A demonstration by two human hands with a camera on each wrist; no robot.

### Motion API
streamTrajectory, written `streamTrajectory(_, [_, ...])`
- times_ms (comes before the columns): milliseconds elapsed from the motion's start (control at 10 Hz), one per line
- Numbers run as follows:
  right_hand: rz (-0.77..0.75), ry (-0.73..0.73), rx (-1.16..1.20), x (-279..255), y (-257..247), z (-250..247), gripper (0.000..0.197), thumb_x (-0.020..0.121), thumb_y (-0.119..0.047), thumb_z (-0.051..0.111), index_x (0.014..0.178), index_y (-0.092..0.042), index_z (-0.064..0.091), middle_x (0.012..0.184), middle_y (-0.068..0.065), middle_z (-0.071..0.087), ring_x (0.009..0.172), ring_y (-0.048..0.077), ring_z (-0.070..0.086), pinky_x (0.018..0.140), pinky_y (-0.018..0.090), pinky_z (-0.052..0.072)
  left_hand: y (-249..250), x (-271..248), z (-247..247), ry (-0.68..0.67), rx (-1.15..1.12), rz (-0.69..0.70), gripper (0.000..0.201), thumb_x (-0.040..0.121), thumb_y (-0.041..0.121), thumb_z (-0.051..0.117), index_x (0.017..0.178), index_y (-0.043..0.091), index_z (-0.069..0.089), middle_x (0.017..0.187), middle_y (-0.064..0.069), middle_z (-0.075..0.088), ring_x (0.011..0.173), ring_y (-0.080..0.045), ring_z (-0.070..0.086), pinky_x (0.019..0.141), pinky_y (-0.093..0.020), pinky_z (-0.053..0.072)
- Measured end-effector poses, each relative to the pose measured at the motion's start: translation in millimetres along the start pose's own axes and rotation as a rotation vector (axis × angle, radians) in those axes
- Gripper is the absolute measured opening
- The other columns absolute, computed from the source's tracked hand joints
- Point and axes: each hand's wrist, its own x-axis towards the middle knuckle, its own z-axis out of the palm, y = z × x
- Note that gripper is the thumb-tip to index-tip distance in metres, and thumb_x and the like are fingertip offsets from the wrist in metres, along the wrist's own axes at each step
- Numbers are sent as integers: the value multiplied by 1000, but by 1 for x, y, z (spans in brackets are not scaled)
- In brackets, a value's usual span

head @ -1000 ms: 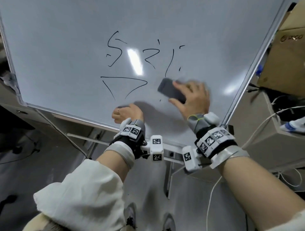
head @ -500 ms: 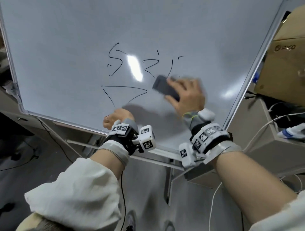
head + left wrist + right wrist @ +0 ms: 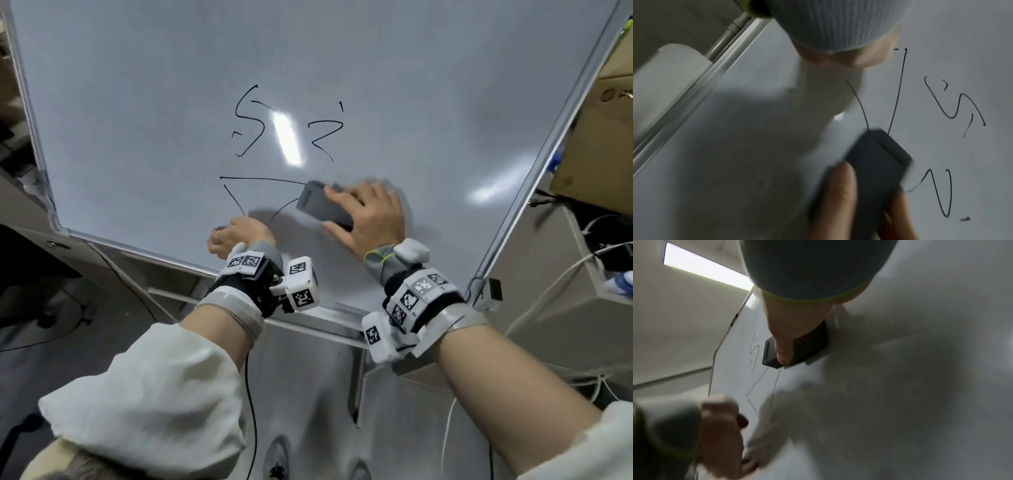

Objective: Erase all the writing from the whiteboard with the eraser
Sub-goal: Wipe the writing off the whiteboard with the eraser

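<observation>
The whiteboard (image 3: 137, 102) tilts in front of me. Black marks remain on it: an S-like scrawl (image 3: 250, 126), a zigzag (image 3: 325, 137) and an open triangle outline (image 3: 260, 180). My right hand (image 3: 370, 219) grips the dark grey eraser (image 3: 322, 209) and presses it flat on the board at the triangle's right tip. The left wrist view shows the eraser (image 3: 875, 162) touching both triangle lines; in the right wrist view my thumb lies across the eraser (image 3: 809, 344). My left hand (image 3: 239, 236) is curled in a fist against the board's lower part; nothing clearly shows inside it.
A metal rail (image 3: 325, 318) runs under the board's lower edge. Cardboard boxes (image 3: 599, 137) and white cables (image 3: 548, 291) crowd the right side past the board's frame. Grey floor and my shoes (image 3: 277, 459) lie below.
The eraser swept up over the strokes right of the zigzag, then down and left to the triangle's tip; those strokes are gone. My left fist shifted slightly left.
</observation>
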Motion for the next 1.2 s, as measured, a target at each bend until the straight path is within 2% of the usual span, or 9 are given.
streamTrajectory(100, [195, 149, -17, 51, 20, -26, 54, 74, -55, 72, 122, -30, 67, 98, 6, 66, 91, 30, 54, 81, 39, 42, 7, 21, -2, 133, -229, -90, 46, 98, 21, 34, 137, 0, 42, 151, -13, 31, 138, -27, 34, 112, -30, 26])
streamTrajectory(200, [277, 174, -2, 99, 27, -40, 53, 72, -52, 72, 120, -29, 67, 105, 6, 65, 96, 33, 57, 83, 39, 45, 15, 35, -13, 172, -290, -36, 45, 95, 19, 39, 135, -1, 46, 150, -11, 32, 134, -28, 39, 112, -32, 29])
streamTrajectory(400, [187, 38, 62, 74, -29, 7, 49, 66, -52, 75, 107, -25, 69, 98, 6, 64, 90, 32, 57, 78, 40, 44, 12, 61, -20, 249, -326, 73, 41, 100, 20, 39, 134, 3, 52, 151, -7, 36, 135, -23, 42, 109, -28, 29])
streamTrajectory(600, [-33, -120, 116, 5, -74, 49, 51, 63, -46, 86, 107, -22, 72, 92, 8, 64, 82, 31, 58, 73, 40, 47, -10, 86, -26, 196, -255, 48, 38, 96, 21, 39, 128, 11, 58, 143, -7, 47, 130, -27, 46, 108, -32, 31])
streamTrajectory(700, [-46, -155, 90, 0, -78, 47, 53, 65, -47, 85, 110, -24, 71, 93, 7, 64, 82, 31, 57, 73, 39, 41, -12, 87, -31, 167, -201, 56, 38, 94, 22, 40, 127, 15, 58, 143, -5, 46, 129, -28, 47, 108, -33, 32])
streamTrajectory(900, [245, 8, 34, 70, -51, 8, 51, 70, -51, 77, 113, -24, 68, 100, 8, 62, 95, 31, 55, 83, 37, 41, 21, 81, -44, 133, -250, 65, 39, 96, 23, 40, 131, 11, 52, 142, -10, 45, 127, -31, 47, 108, -37, 36])
streamTrajectory(1000, [258, -4, 54, 79, -60, 10, 52, 67, -49, 80, 111, -24, 68, 100, 8, 60, 95, 31, 54, 84, 36, 42, 30, 91, -50, 94, -249, 97, 41, 98, 24, 39, 134, 10, 51, 145, -10, 44, 128, -32, 48, 108, -38, 36])
streamTrajectory(1100, [128, -57, 91, 60, -89, 34, 51, 63, -49, 83, 104, -21, 70, 94, 8, 61, 86, 31, 55, 75, 39, 45, 25, 101, -55, 77, -280, 82, 43, 98, 24, 37, 137, 11, 50, 147, -9, 43, 130, -33, 46, 110, -39, 34])
streamTrajectory(1200, [-86, -235, 83, 27, -125, 70, 52, 59, -49, 88, 101, -25, 71, 92, 5, 61, 84, 29, 55, 72, 37, 39, 10, 113, -60, 45, -186, 116, 49, 91, 27, 45, 138, 14, 48, 151, -5, 40, 137, -31, 40, 115, -42, 29])
